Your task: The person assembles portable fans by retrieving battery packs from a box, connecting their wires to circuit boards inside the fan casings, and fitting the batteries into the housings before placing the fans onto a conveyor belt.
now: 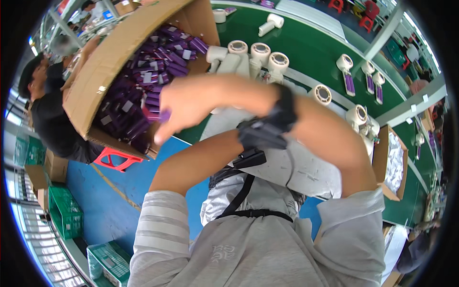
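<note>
Up at the top of the frame runs the green workbench [306, 36]; a cardboard box [103, 62] tilts at upper left, heaped with purple packs [160, 67]. White handheld fans [260, 53] cluster at upper centre. The right hand [189, 103] reaches to the box's edge, fingers curved, a purple piece [165, 116] at their tips; blurred, so I can't tell whether it's gripped. The left hand is hidden behind the right forearm [325, 129], its grip unseen.

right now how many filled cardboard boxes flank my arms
2: the large box of purple packs at left, the small box of silvery items at right. Others may be hidden.
</note>
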The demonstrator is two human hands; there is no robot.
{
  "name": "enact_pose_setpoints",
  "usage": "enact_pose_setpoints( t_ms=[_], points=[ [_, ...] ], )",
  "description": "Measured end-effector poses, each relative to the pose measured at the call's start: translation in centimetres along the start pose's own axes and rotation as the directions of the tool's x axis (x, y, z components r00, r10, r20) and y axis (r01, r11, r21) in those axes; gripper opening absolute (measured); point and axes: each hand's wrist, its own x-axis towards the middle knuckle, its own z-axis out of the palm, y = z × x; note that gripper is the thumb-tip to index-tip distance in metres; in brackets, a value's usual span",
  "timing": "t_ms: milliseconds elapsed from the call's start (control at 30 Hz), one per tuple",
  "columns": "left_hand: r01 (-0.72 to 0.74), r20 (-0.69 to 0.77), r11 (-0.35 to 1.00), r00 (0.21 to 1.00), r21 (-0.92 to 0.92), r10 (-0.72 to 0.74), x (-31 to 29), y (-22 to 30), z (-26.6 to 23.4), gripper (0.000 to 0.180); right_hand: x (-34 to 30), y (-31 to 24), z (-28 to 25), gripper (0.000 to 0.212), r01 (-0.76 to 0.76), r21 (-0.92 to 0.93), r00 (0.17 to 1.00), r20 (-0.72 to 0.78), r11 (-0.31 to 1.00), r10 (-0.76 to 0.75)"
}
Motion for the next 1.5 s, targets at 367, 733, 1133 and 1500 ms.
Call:
enact_pose_setpoints(
  t_ms=[367,733,1133,1500],
  points=[
    [0.586,0.091,0.805,0.81,-0.095,-0.579,-1.5,-15.6,4.4,0.017,-25.4,17.9,4.0,0.033,-0.182,0.586,0.416,-0.681,0.789,0.602],
    [0.812,0.269,0.452,0.559,-0.37,-0.785,0.0,-22.5,3.9,0.037,-23.3,30.5,13.1,0.028,-0.39,0.205,0.355,-0.866,0.897,0.352],
    [0.829,0.231,0.353,0.481,-0.433,-0.846,-0.4,-29.5,3.8,0.033,-22.1,38.9,14.1,0.031,-0.368,0.297,0.351,-0.833,0.881,0.427],
    [0.761,0.239,0.534,0.632,-0.367,-0.737,-0.8,-31.8,4.3,0.022,-22.8,40.8,14.7,0.027,-0.399,0.311,0.398,-0.789,0.863,0.468]
  ],
)
